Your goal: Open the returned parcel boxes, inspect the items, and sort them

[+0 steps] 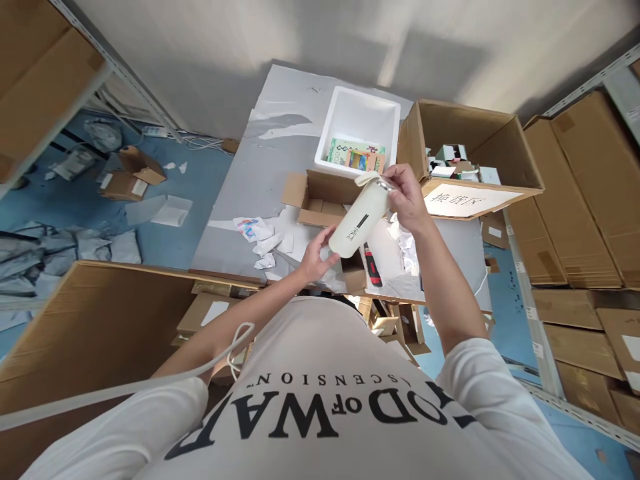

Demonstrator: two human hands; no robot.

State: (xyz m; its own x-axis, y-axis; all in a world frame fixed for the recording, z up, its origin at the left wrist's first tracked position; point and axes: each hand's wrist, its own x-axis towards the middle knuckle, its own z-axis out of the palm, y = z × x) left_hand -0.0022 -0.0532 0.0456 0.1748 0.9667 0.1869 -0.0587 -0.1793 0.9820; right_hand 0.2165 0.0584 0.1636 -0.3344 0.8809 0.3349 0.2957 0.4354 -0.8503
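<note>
A cream-coloured bottle (357,223) with dark lettering is held tilted above the table. My right hand (407,197) grips its upper end, by the metal neck and the strap. My left hand (319,255) has its fingers curled round the bottle's base. Behind the bottle stands an opened small cardboard box (327,217) with its flaps spread. Below the bottle lie a black and red utility knife (371,265) and a narrow brown carton (354,275), partly hidden by the bottle.
A white foam box (360,107) with colourful packets stands at the back. Right of it, a large cardboard box (470,120) holds small cartons. Crumpled paper (267,245) lies on the table's left side, more paper (407,250) on its right. Shelving with cartons (575,233) borders the right.
</note>
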